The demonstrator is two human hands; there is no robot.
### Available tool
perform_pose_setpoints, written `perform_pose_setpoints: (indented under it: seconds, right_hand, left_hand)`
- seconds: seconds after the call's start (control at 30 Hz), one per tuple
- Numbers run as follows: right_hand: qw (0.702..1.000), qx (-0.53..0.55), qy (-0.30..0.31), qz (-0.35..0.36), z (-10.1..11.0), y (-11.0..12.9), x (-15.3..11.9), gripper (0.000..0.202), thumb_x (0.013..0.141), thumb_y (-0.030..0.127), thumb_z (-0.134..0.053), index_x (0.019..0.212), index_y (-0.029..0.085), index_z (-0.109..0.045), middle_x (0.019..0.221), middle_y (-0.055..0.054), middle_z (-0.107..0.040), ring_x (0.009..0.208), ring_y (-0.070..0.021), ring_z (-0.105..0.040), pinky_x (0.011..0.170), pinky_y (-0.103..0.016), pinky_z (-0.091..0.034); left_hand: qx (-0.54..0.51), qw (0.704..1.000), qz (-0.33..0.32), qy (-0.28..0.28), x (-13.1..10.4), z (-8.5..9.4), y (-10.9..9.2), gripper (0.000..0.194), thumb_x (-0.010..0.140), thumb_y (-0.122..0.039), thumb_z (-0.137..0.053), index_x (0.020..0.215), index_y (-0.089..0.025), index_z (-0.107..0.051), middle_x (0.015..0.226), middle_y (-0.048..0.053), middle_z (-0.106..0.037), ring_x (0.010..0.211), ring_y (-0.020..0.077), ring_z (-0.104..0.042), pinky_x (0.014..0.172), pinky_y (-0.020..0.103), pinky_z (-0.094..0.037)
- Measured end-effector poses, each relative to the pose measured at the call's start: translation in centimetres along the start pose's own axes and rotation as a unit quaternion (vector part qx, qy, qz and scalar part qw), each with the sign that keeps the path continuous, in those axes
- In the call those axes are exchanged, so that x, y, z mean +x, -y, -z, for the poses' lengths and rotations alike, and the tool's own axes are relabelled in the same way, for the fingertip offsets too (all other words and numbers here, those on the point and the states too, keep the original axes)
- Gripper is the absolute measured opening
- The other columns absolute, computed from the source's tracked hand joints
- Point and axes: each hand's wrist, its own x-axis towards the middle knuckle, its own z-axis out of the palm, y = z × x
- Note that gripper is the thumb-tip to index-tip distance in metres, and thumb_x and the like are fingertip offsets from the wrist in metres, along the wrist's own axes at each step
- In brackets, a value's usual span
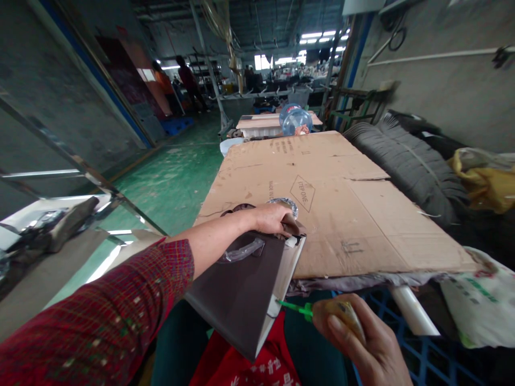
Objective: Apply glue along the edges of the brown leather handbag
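Observation:
A dark brown flat piece (pixel 241 284) with a pale edge and a clear plastic-wrapped handle (pixel 243 251) leans from my lap onto the cardboard. My left hand (pixel 274 219) is closed on its upper corner, pinching the brown material there. In my right hand (pixel 362 332) is a tool with a rounded yellowish handle (pixel 346 316) and a green shaft (pixel 293 307). The tip of the shaft is at a white patch on the pale edge. Just behind my left hand lies a silvery ring-shaped roll (pixel 292 205), partly hidden.
Cardboard (pixel 322 236) covers the table before me. Beyond it stand a blue water bottle (pixel 295 119) and a white tub (pixel 230 146). Dark bundles (pixel 406 161) lie right, a metal frame (pixel 100 185) left. People stand in the back left.

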Motion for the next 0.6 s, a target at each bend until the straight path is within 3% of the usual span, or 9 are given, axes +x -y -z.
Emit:
perform_pose_setpoints:
  seconds: [0.07,0.2,0.33,0.47,0.6]
  right_hand:
    - [0.999,0.012,0.036,-0.003,-0.1,0.0,0.1,0.037,0.098,0.06,-0.061,0.096,0.024,-0.067,0.085,-0.002,-0.068,0.074,-0.021,-0.063,0.064,-0.026,-0.053]
    - [1.0,-0.015,0.016,-0.009,0.0,0.3,0.2,0.038,0.1,0.06,-0.059,0.1,0.023,-0.067,0.088,-0.003,-0.07,0.077,-0.0213,-0.065,0.067,-0.025,-0.054]
    - [0.998,-0.016,0.056,-0.009,0.3,0.4,0.0,0.04,0.1,0.061,-0.058,0.096,0.022,-0.066,0.085,-0.003,-0.069,0.075,-0.0217,-0.065,0.064,-0.025,-0.055]
    - [0.999,-0.031,0.029,0.01,0.5,0.2,0.1,0.036,0.102,0.058,-0.057,0.105,0.024,-0.067,0.089,-0.003,-0.071,0.077,-0.021,-0.067,0.066,-0.024,-0.055]
    - [0.998,-0.057,0.028,0.017,0.5,0.4,0.3,0.041,0.101,0.062,-0.055,0.091,0.023,-0.066,0.079,-0.001,-0.067,0.067,-0.0194,-0.063,0.057,-0.023,-0.053]
  left_hand:
    - [-0.007,1.0,0.008,-0.001,-0.2,-0.1,-0.1,0.019,0.089,-0.033,-0.081,0.107,-0.026,-0.083,0.097,-0.001,-0.079,0.085,0.0153,-0.067,0.068,0.023,-0.038]
    - [-0.014,1.0,0.026,-0.006,-0.3,-0.2,-0.3,0.018,0.089,-0.033,-0.081,0.104,-0.024,-0.083,0.096,0.0,-0.079,0.084,0.0151,-0.067,0.066,0.022,-0.038]
    - [0.003,0.999,0.034,-0.012,-0.4,-0.2,-0.4,0.02,0.089,-0.038,-0.082,0.101,-0.022,-0.082,0.094,0.001,-0.078,0.084,0.0158,-0.067,0.064,0.024,-0.036]
    - [0.038,0.998,0.046,-0.037,-0.7,-0.4,-0.6,0.026,0.088,-0.046,-0.082,0.096,-0.021,-0.078,0.097,0.002,-0.077,0.085,0.0176,-0.066,0.064,0.025,-0.035]
    - [0.104,0.989,0.072,-0.08,-1.1,-0.6,-1.0,0.03,0.086,-0.046,-0.082,0.096,-0.02,-0.071,0.094,0.004,-0.074,0.086,0.0214,-0.066,0.063,0.028,-0.033]
